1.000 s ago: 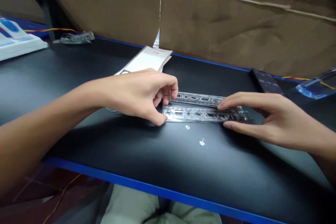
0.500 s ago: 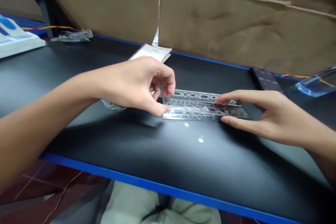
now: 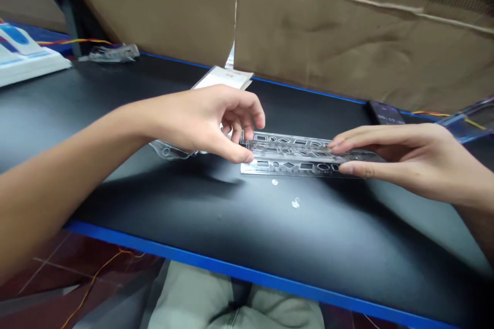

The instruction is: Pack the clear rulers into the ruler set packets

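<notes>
- Two clear plastic stencil strips (image 3: 304,157), cut with rows of small geometric shapes, are held on a black worktop (image 3: 216,226) with a blue edge, one lying slightly askew over the other, between the two hands
- The right hand (image 3: 409,159) is extended over the strips' right end, its fingers (image 3: 358,136) closed on them from the far and near sides
- The left hand (image 3: 200,123) is held at the strips' left end, its fingers (image 3: 252,113) curled and the thumb tip at their edge; whether a grip is taken cannot be told
- The strips are handled at both ends at once; a steady hold on both is judged to be called for by the next move
- A further clear plastic piece (image 3: 170,150) is seen beneath the left hand, two small clear discs (image 3: 274,182) near the strips, and a white paper packet (image 3: 224,78) and a phone (image 3: 386,112) by the far edge
</notes>
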A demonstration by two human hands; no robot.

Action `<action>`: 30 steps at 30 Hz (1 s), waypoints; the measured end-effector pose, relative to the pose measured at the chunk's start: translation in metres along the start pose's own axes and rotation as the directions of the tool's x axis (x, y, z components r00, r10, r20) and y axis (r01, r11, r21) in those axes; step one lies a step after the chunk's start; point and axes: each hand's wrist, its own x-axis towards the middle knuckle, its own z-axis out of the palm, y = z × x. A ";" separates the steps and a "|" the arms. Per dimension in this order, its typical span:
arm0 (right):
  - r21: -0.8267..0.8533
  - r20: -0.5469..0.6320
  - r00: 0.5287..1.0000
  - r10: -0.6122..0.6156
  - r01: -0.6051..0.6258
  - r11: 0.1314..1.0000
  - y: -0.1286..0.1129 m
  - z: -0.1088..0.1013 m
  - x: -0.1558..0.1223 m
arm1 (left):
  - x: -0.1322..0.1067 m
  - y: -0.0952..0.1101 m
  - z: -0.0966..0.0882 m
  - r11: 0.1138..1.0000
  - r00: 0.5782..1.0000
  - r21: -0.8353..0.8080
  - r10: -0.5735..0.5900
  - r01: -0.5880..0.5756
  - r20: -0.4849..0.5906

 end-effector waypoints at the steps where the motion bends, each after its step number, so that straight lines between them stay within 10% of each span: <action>1: -0.003 -0.006 1.000 0.010 -0.010 1.000 0.001 -0.003 -0.001 | 0.000 -0.001 0.000 1.000 1.000 -0.001 -0.020 0.020 0.016; 15: 0.034 -0.005 1.000 0.023 -0.023 0.999 0.003 -0.010 -0.001 | -0.002 0.007 0.010 0.923 0.985 0.352 0.123 -0.159 0.122; 30: -0.155 0.065 0.977 -0.205 0.213 0.965 0.010 0.008 0.004 | 0.004 0.000 -0.003 0.978 0.948 0.164 -0.168 0.127 0.269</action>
